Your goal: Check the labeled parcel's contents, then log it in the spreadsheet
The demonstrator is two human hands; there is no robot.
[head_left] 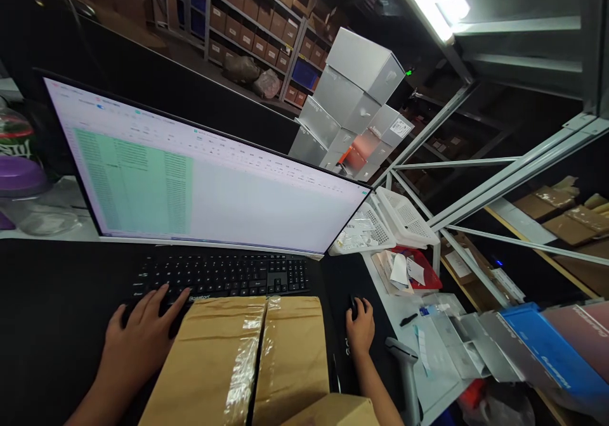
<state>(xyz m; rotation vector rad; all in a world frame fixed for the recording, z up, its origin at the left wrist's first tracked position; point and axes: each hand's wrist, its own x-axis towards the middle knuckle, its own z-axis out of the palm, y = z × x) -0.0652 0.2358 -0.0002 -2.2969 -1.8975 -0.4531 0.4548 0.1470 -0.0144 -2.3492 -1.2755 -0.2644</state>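
Head view: black desk mat [47, 305] before a monitor [247, 204], storage shelves [208, 14] beyond.
My left hand [143, 328] spreads its fingers at the lower edge of the keyboard [223, 275]; my right hand [360, 326] curls over the mouse [353, 307], beside taped cartons [209, 356].

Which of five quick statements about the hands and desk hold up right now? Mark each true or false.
1. The right hand is on the mouse. True.
2. The left hand grips the handheld scanner. False: it is at the left end of the keyboard, and the scanner lies right of the right forearm.
3. Taped brown cardboard sits between the two forearms. True.
4. The monitor is dark. False: it is lit, showing a spreadsheet with green-shaded columns.
5. Gray boxes are stacked behind the monitor. True.
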